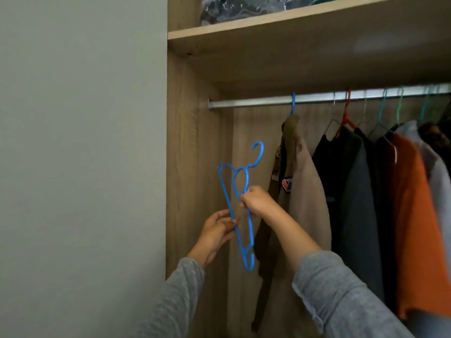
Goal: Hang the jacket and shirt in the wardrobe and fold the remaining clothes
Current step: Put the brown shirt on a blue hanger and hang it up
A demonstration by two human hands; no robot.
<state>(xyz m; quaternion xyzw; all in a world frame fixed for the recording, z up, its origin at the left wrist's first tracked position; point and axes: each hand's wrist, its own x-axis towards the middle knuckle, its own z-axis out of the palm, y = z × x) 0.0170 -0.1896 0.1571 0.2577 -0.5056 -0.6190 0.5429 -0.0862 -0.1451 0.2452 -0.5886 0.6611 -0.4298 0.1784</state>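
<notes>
An empty blue plastic hanger (225, 189) is held tilted, nearly on end, in front of the wardrobe's left side wall (188, 154), its hook up at the right. My right hand (256, 201) grips one of its arms near the neck. My left hand (217, 230) pinches the other arm lower down. A tan and olive jacket (300, 191) hangs on a second blue hanger (293, 103) from the metal rail (249, 103), just right of my hands. No loose shirt shows in this view.
Further right on the rail hang several garments, dark ones (351, 191), an orange one (415, 228) and a pale one (439, 172). A wooden shelf (268, 20) above holds bagged items (234, 8). A plain wall (80, 142) fills the left.
</notes>
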